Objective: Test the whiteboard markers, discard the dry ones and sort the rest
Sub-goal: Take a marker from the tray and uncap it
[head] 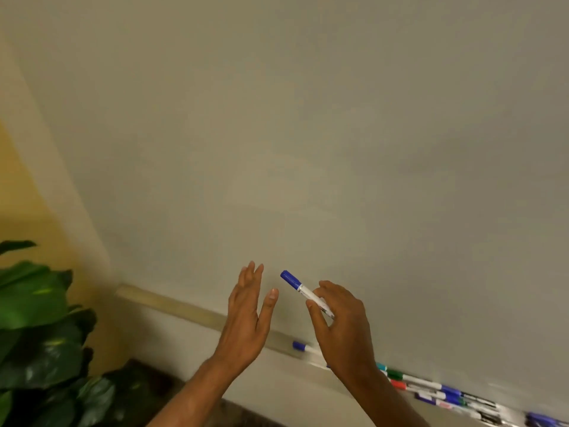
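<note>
My right hand (341, 322) pinches a white marker with a blue cap (300, 288), cap on and pointing up-left, in front of the blank whiteboard (308, 134). My left hand (248, 312) is raised just left of the cap, fingers straight, thumb apart, holding nothing. Another blue-capped marker (301, 346) lies on the board's tray (184, 309) below my hands. Several more markers (431, 388), capped green, red, blue and teal, lie bunched on the tray at the lower right.
A large-leafed green plant (40, 334) stands at the lower left, against a yellow wall (18, 195). A dark floor (147, 383) shows below the tray. More blue markers (542, 420) lie at the bottom right corner.
</note>
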